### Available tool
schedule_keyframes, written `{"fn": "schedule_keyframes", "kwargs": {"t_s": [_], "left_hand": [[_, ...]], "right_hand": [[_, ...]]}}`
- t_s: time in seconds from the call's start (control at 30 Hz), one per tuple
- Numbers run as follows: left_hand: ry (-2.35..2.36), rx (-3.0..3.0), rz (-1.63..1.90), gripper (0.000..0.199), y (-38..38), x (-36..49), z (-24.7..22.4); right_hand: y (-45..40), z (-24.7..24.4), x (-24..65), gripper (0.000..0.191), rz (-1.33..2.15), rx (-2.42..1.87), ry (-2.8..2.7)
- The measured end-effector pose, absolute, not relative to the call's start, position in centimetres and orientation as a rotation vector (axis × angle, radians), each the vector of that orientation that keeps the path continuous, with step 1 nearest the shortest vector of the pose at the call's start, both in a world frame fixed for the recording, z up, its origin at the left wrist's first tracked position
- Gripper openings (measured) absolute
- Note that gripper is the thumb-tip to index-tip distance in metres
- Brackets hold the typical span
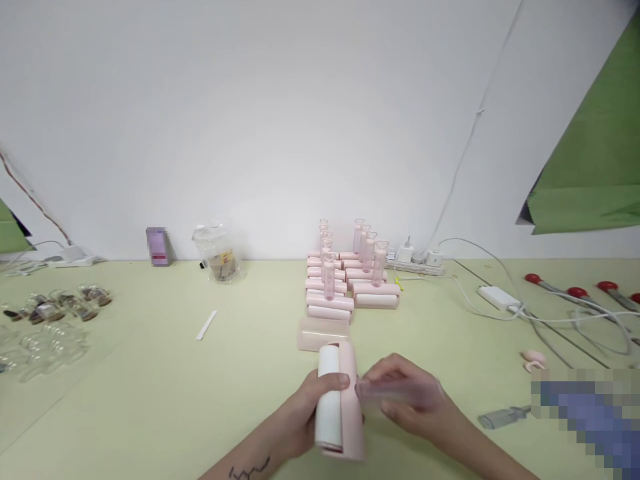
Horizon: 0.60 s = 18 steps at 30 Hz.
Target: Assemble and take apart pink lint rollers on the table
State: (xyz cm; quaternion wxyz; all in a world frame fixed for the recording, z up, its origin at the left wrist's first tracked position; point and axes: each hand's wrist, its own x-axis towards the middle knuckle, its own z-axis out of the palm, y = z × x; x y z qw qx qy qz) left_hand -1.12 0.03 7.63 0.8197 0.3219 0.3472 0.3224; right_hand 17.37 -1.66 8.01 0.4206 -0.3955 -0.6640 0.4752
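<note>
Roller [351, 407] sits in your left fingers' [336, 382] grip, right fingers [393, 365] round the handle [405, 393]; crooked pushing could make it slip.

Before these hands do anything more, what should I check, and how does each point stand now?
1. Left hand gripping the pink-and-white roller: ok.
2. Right hand holding the translucent pink handle: ok.
3. Handle fully seated in the roller: cannot tell; the joint is blurred.
4. Pale pink cover fitted on a roller: not ok; it lies on the table.
5. Clear-handled tool away from both hands: ok.
</note>
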Motion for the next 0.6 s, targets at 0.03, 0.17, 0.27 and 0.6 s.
{"fn": "schedule_keyframes", "kwargs": {"t_s": [0.03, 0.17, 0.27, 0.6], "left_hand": [[0.664, 0.743, 0.735, 0.030, 0.1, -1.1, 7.5], [0.454, 1.057, 0.794, 0.063, 1.5, -2.1, 7.2], [0.603, 1.332, 0.956, 0.069, 2.5, -3.2, 8.2], [0.651, 1.541, 0.908, 0.019, 0.1, -2.9, 10.8]], "right_hand": [[-1.6, 8.0, 17.1, 0.024, 1.209, -1.025, -1.549], [-1.3, 9.0, 17.3, 0.028, 1.237, -1.076, -1.352], [-1.6, 10.2, 17.2, 0.021, 1.133, -1.059, -1.587], [-1.8, 12.6, 20.7, 0.023, 0.526, -1.281, -2.186]]}}
